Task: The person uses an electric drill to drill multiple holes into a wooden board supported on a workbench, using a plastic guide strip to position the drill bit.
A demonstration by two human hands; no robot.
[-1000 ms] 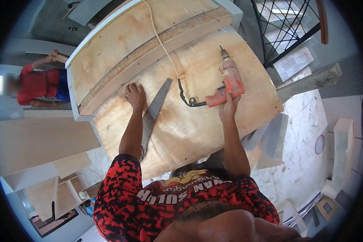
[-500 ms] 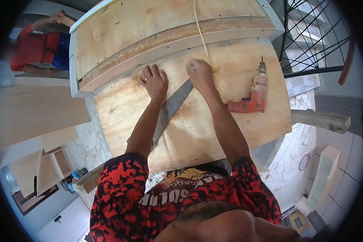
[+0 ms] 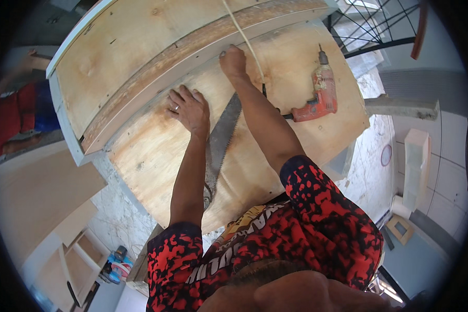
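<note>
The left grip (image 3: 190,113) is resting on the panel (image 3: 140,151) with fingers spread. The right grip (image 3: 234,63) is showing curled fingers near the ledge (image 3: 161,78); whether it is pinching something, I cannot tell. Both arms (image 3: 267,119) are stretching forward, and the saw (image 3: 223,135) is lying between them. The drill (image 3: 325,93) is lying further right.

I count my two bare hands, one left hand (image 3: 190,112) and one right hand (image 3: 233,63); one silver ring (image 3: 177,107); one red pistol-shaped drill (image 3: 325,91); one grey toothed steel handsaw (image 3: 223,132); one thin cream cord (image 3: 244,36); one red-and-blue-clad co-worker (image 3: 16,110); one black metal railing (image 3: 382,47).
</note>
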